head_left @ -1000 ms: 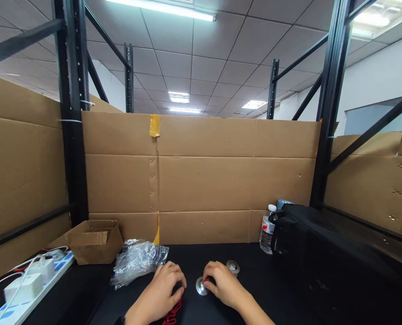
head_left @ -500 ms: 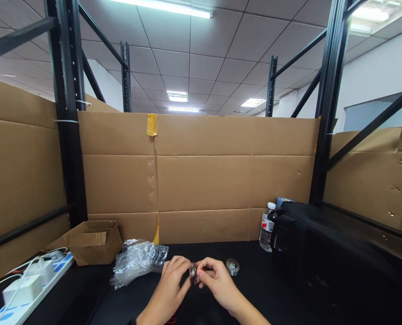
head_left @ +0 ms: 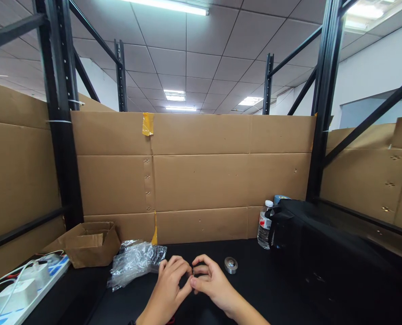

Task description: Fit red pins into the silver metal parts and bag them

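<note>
My left hand (head_left: 170,283) and my right hand (head_left: 213,285) meet low in the middle of the view, just above the black table top. Between their fingertips is a small, round metallic piece (head_left: 193,271), seen almost edge-on. Fingers cover most of it, so its exact kind cannot be made out. Both hands are closed, thumbs and fingers pinched around the piece. A silvery ring-shaped part (head_left: 231,265) lies on the table just right of my right hand. Left of my left hand is a crumpled clear plastic bag (head_left: 136,264).
An open cardboard box (head_left: 92,246) stands back left, near a white power strip (head_left: 35,300) with plugs and cables. A water bottle (head_left: 264,225) and a large black bag (head_left: 323,253) are on the right. A cardboard wall (head_left: 201,180) closes off the back between dark metal posts.
My right fingers have shifted around the small metallic piece, which now shows only as a thin edge. The whole view has moved slightly; the ring-shaped part lies still.
</note>
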Demonstrator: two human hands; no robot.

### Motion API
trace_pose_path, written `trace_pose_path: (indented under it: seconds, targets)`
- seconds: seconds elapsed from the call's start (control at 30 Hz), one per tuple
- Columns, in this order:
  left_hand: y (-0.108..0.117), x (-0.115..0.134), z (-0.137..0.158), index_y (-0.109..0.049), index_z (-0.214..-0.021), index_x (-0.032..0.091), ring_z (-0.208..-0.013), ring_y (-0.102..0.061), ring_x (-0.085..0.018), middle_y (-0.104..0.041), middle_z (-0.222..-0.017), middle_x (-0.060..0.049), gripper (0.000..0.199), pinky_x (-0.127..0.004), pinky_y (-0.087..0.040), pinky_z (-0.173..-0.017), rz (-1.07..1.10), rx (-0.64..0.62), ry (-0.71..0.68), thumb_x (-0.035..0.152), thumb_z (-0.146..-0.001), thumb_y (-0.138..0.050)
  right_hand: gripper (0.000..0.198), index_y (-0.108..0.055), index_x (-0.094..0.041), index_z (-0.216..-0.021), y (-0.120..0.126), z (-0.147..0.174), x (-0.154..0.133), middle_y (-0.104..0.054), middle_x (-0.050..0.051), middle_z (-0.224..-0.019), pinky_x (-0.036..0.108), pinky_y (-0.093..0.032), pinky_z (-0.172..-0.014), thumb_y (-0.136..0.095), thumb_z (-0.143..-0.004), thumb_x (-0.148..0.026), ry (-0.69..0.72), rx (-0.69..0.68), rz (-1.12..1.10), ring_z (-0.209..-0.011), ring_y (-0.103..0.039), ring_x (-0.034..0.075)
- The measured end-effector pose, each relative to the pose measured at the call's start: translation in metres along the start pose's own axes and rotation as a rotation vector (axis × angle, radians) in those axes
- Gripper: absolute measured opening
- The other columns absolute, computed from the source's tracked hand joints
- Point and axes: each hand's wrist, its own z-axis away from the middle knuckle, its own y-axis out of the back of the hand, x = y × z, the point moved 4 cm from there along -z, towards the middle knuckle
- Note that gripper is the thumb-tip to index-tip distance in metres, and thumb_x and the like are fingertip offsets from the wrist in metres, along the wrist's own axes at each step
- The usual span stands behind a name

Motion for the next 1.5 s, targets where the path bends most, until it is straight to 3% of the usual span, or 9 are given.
trace_pose_path:
  seconds: [0.17, 0.4, 0.53, 0.67, 0.93, 1.07, 1.23, 1.33, 1.5]
  targets:
    - [0.008, -0.006, -0.002, -0.066, -0.083, 0.024, -0.103, -0.057, -0.025, -0.071, -0.094, -0.003, 0.009, -0.039, -0.034, -0.090, -0.066, 0.035, 0.045, 0.027, -0.089, -0.060, 0.046, -0.060, -0.022, -0.108, 0.013, -0.001, -0.010, -0.070, 0.005, -0.103, 0.026, -0.049, -0.067, -0.083, -0.074, -0.043, 0.060, 0.035, 0.275, -0.075, -0.065, 0.014]
    - [0.021, -0.036, 0.000, -0.074, -0.079, 0.026, -0.105, -0.057, -0.026, -0.073, -0.089, -0.001, 0.013, -0.037, -0.033, -0.093, -0.088, -0.092, 0.072, 0.019, -0.079, -0.064, 0.032, -0.071, -0.025, -0.105, 0.076, 0.006, -0.051, -0.074, 0.005, -0.104, 0.031, -0.046, -0.083, -0.075, -0.073, -0.026, 0.063, 0.225, 1.201, -0.096, -0.067, 0.024]
    - [0.018, -0.053, 0.007, -0.078, -0.073, 0.027, -0.105, -0.057, -0.026, -0.075, -0.089, 0.000, 0.012, -0.038, -0.030, -0.094, -0.134, -0.181, 0.174, 0.022, -0.076, -0.068, 0.032, -0.074, -0.025, -0.107, 0.113, 0.011, -0.048, -0.075, 0.007, -0.106, 0.030, -0.045, -0.081, -0.074, -0.075, -0.028, -0.135, 0.253, 1.352, -0.101, -0.069, 0.026]
    - [0.015, -0.059, 0.012, -0.078, -0.071, 0.026, -0.103, -0.059, -0.027, -0.076, -0.088, -0.001, 0.012, -0.040, -0.030, -0.094, -0.170, -0.212, 0.216, 0.023, -0.075, -0.067, 0.032, -0.075, -0.027, -0.105, 0.124, 0.012, -0.037, -0.075, 0.006, -0.106, 0.030, -0.046, -0.079, -0.076, -0.073, -0.029, -0.200, 0.241, 1.368, -0.100, -0.070, 0.026]
    - [0.010, -0.067, 0.016, -0.078, -0.072, 0.027, -0.105, -0.059, -0.027, -0.077, -0.091, -0.001, 0.015, -0.040, -0.031, -0.096, -0.186, -0.266, 0.241, 0.025, -0.077, -0.064, 0.036, -0.073, -0.028, -0.112, 0.123, 0.013, -0.036, -0.074, 0.008, -0.111, 0.034, -0.046, -0.084, -0.072, -0.076, -0.025, -0.249, 0.227, 1.461, -0.107, -0.067, 0.029]
    - [0.013, -0.066, 0.016, -0.079, -0.079, 0.027, -0.105, -0.059, -0.027, -0.076, -0.095, -0.002, 0.016, -0.040, -0.031, -0.096, -0.180, -0.238, 0.245, 0.027, -0.080, -0.063, 0.046, -0.072, -0.026, -0.113, 0.108, 0.016, -0.048, -0.069, 0.008, -0.118, 0.033, -0.046, -0.086, -0.079, -0.067, -0.029, -0.145, 0.161, 1.433, -0.109, -0.063, 0.028]
    - [0.016, -0.062, 0.013, -0.078, -0.089, 0.029, -0.107, -0.058, -0.027, -0.075, -0.099, -0.002, 0.019, -0.040, -0.031, -0.097, -0.165, -0.186, 0.195, 0.026, -0.086, -0.059, 0.038, -0.078, -0.035, -0.095, 0.050, 0.036, -0.024, -0.075, -0.004, -0.085, 0.027, -0.046, -0.067, -0.076, -0.060, -0.019, -0.175, -0.438, 1.263, -0.074, -0.067, 0.019]
    - [0.016, -0.060, 0.012, -0.077, -0.089, 0.027, -0.107, -0.057, -0.026, -0.074, -0.099, -0.003, 0.020, -0.039, -0.033, -0.096, -0.163, -0.181, 0.181, 0.026, -0.087, -0.057, 0.033, -0.078, -0.040, -0.077, 0.030, 0.042, -0.009, -0.073, -0.005, -0.069, 0.029, -0.044, -0.064, -0.069, -0.064, -0.010, -0.174, -0.363, 1.388, -0.068, -0.068, 0.021]
    - [0.019, -0.052, 0.009, -0.077, -0.092, 0.027, -0.107, -0.057, -0.025, -0.073, -0.100, -0.003, 0.022, -0.036, -0.035, -0.095, -0.123, -0.193, 0.150, 0.027, -0.088, -0.056, 0.028, -0.079, -0.037, -0.076, 0.011, 0.037, -0.010, -0.074, -0.006, -0.067, 0.027, -0.044, -0.062, -0.075, -0.062, -0.012, -0.070, -0.379, 1.397, -0.064, -0.070, 0.020]
